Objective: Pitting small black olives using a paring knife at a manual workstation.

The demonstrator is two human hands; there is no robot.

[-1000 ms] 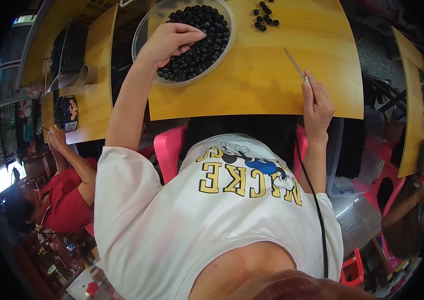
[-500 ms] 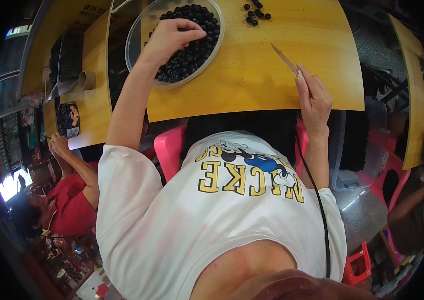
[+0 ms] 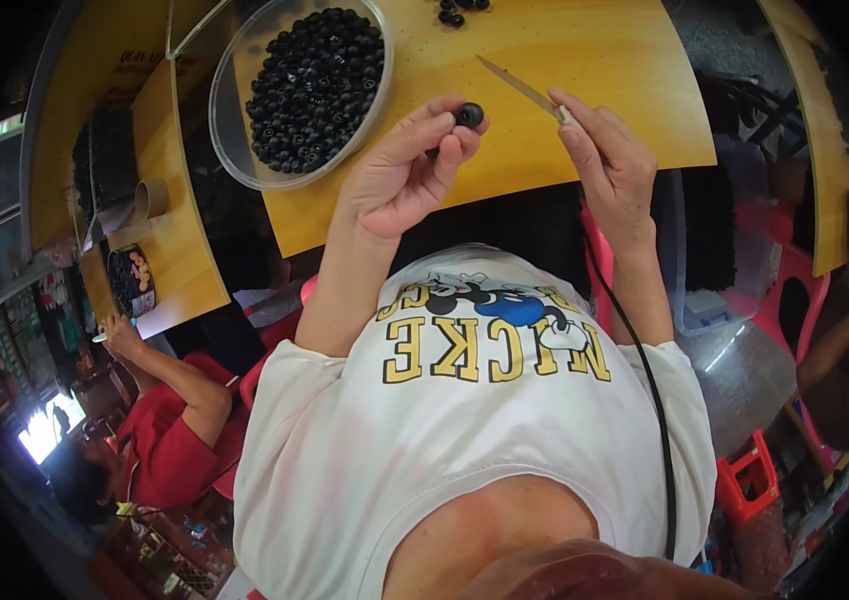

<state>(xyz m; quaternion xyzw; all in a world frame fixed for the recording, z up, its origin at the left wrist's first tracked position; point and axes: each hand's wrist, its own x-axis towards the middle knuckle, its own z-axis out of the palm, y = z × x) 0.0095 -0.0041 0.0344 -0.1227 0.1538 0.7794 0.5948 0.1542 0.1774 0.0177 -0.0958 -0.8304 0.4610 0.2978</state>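
My left hand (image 3: 410,170) pinches one small round black part (image 3: 469,115) with a hollow in its end, between thumb and fingers above the table's near side. Just to its right, my right hand (image 3: 617,175) is closed around the short pale handle of a knife (image 3: 520,88). The thin blade slants up and left, apart from the black part. Left of both hands a clear round tub (image 3: 228,130) holds many similar black parts (image 3: 317,90). Several loose ones (image 3: 457,18) lie on the yellow table (image 3: 595,50) at its far side.
A co-worker in a red shirt (image 3: 180,420) sits at the left by another table with a dark printed tin (image 3: 133,278). At right, below table height, stands a clear bin (image 3: 710,315) beside a red stool (image 3: 748,482). A black cable (image 3: 657,420) crosses my shirt.
My left hand has come out of the tub toward the right with a black part in its fingers. The knife in my right hand is now nearer to it. The view has shifted.
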